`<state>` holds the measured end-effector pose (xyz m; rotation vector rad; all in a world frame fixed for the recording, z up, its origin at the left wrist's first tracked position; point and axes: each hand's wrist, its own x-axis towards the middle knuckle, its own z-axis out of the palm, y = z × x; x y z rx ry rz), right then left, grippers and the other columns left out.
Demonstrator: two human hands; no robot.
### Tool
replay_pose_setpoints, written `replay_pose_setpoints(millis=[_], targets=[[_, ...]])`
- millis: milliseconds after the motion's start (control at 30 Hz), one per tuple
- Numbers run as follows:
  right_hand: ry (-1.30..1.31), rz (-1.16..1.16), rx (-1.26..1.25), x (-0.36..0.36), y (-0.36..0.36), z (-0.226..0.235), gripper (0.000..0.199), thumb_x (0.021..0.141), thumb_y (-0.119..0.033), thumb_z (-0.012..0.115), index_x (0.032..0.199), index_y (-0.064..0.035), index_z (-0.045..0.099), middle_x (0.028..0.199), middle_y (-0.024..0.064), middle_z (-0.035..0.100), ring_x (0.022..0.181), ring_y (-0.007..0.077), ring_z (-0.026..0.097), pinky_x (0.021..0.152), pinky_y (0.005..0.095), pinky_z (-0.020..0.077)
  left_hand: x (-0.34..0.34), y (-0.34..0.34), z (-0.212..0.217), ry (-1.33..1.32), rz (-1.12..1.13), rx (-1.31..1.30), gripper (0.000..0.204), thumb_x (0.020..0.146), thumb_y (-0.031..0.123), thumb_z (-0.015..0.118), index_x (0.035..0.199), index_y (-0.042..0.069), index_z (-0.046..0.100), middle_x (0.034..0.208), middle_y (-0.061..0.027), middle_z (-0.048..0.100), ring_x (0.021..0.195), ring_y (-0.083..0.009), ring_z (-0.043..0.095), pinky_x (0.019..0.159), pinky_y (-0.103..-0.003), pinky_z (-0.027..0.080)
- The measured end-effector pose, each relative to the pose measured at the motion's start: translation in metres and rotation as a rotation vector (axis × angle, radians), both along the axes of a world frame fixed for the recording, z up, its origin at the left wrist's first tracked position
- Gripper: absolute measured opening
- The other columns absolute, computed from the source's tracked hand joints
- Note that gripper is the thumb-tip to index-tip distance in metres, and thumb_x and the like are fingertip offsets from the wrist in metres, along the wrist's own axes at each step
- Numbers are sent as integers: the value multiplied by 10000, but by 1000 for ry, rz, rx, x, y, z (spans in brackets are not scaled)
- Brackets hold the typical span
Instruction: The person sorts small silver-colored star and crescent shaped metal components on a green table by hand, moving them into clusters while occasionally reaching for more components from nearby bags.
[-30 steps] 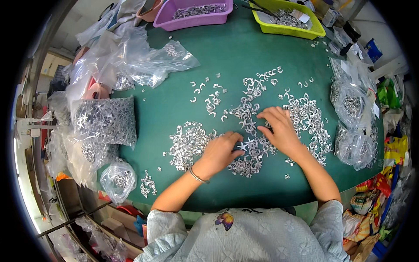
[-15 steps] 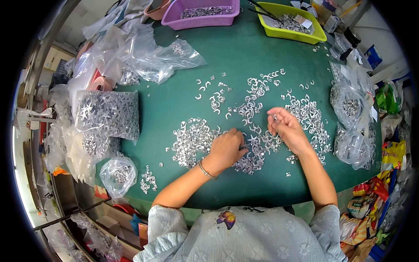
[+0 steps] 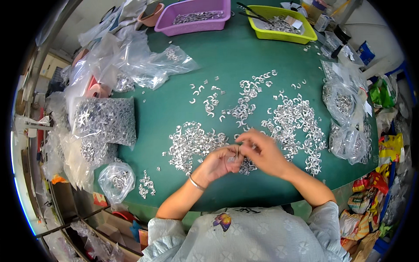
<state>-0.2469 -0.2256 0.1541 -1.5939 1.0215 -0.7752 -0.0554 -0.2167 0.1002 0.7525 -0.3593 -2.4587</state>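
Observation:
Small silver metal clips lie scattered in heaps across the green table (image 3: 244, 48). One heap (image 3: 190, 142) sits left of my hands, another heap (image 3: 294, 120) to the right. My left hand (image 3: 218, 163) and my right hand (image 3: 259, 153) meet just above the table near its front edge. Their fingertips pinch a small silver clip (image 3: 238, 153) between them. A thin bracelet rings my left wrist.
A purple tray (image 3: 192, 24) and a yellow-green tray (image 3: 283, 32) with metal parts stand at the far edge. Clear plastic bags full of clips (image 3: 104, 122) pile up at the left, more bags (image 3: 347, 105) at the right. Colourful packets (image 3: 371, 192) lie beyond the right edge.
Both hands have lifted off the spread clips and come together at the middle, fingertips now pinching a clip. Earlier they were apart, flat on the piles.

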Motion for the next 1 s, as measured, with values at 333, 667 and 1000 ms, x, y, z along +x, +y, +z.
replay_pose_setpoints(millis=[333,667,1000], targets=[[400,66,-537,-24,1,-31,170,838,-124,658,989,-45,669,1163,67,591,1132,277,511,945,434,386,-11,28,0,9,204,165,306,989,297,500,829,62,612,715,-59,589,656,-171,572,526,-237,438],[646,-176,-701,-65,12,-44,152,734,-103,732,856,-61,651,977,59,575,1078,256,512,971,493,310,-7,20,20,-342,273,-243,250,1010,211,475,1103,16,602,746,4,492,615,-60,399,497,-202,327],[765,59,-867,-19,-5,-65,216,772,-174,702,939,-51,640,978,43,578,993,216,518,901,413,351,-11,35,19,-179,317,-63,292,1024,280,429,1036,29,578,648,14,357,525,-62,314,428,-193,255]])
